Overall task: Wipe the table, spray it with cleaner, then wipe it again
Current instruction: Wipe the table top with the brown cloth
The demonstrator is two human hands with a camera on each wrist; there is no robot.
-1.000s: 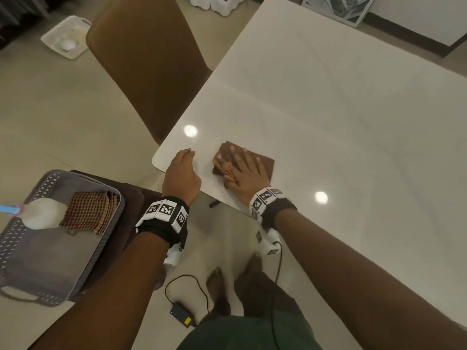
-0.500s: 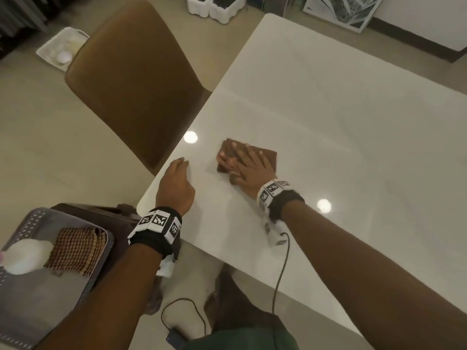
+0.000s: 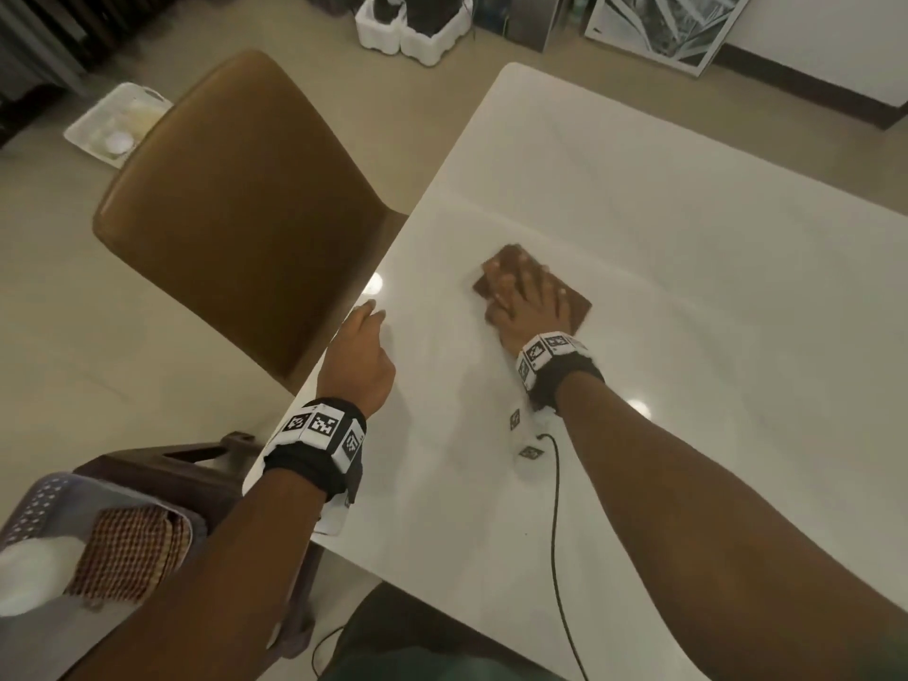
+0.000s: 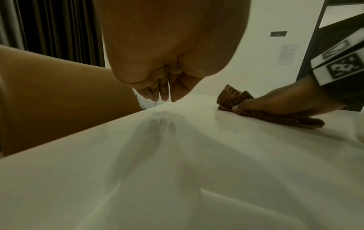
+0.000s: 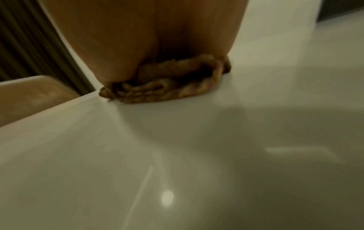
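A folded brown checked cloth (image 3: 576,307) lies on the white table (image 3: 688,228) a little in from its left edge. My right hand (image 3: 528,297) presses flat on it with the fingers spread and straight. In the left wrist view the right hand (image 4: 285,101) covers the cloth (image 4: 275,119), and one corner of the cloth sticks up beside the thumb. The right wrist view shows the bunched cloth (image 5: 167,84) under my palm. My left hand (image 3: 368,321) holds nothing. Its fingers (image 4: 161,93) hang loosely curled at the table's left edge.
A brown chair (image 3: 245,213) stands against the table's left edge. At lower left a grey basket (image 3: 44,503) on a dark stool (image 3: 196,464) holds a second checked cloth (image 3: 132,552) and a white bottle (image 3: 34,572). A black cable (image 3: 555,533) trails across the table's near part.
My right hand has slid the cloth away from the near corner, farther onto the table. My left hand has moved forward along the left edge.
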